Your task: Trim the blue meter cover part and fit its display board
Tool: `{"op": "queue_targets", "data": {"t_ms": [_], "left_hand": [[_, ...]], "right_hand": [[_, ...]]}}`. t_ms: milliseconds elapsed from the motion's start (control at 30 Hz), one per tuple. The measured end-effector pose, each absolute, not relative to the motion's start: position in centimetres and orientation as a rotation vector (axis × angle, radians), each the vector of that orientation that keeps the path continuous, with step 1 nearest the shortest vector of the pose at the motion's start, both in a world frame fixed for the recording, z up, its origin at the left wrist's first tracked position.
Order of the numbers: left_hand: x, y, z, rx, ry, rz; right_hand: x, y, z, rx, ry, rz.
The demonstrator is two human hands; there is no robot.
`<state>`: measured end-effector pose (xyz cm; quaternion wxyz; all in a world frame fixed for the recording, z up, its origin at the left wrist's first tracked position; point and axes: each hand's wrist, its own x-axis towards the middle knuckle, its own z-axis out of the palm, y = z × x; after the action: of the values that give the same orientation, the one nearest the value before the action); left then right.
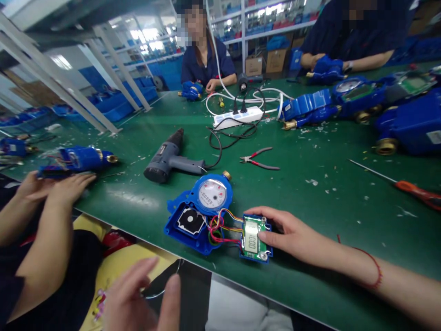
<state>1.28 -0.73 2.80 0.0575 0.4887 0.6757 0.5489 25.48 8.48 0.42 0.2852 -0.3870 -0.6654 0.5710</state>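
A blue water meter (211, 193) with a round dial lies on the green table near its front edge. Its open blue housing (168, 229) shows a black square part inside. Several coloured wires (227, 227) run from the housing to a green circuit board (252, 239) with a small display reading zeros. My right hand (280, 232) grips the board by its right side, thumb on top beside the display. Off the table's front edge, my left hand (141, 294) is raised with fingers apart and nothing in it, slightly blurred.
Behind the meter lie a grey heat gun (172, 158), red-handled pliers (260, 158) and a white power strip (237, 118) with tangled cords. A screwdriver (396, 181) and more blue meters (413, 119) are at the right. A co-worker's hands (58, 186) hold another meter at left; two people sit opposite.
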Motion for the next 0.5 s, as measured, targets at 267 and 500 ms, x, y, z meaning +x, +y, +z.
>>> {"op": "queue_targets", "data": {"t_ms": [267, 500], "left_hand": [[-2.0, 6.0, 2.2, 1.575, 1.813, 1.085], [-2.6, 6.9, 3.1, 1.956, 1.774, 0.919]], "right_hand": [[26.6, 9.6, 1.9, -1.016, -2.071, 1.125], [28.0, 11.1, 3.0, -0.845, -2.187, 1.254]]}}
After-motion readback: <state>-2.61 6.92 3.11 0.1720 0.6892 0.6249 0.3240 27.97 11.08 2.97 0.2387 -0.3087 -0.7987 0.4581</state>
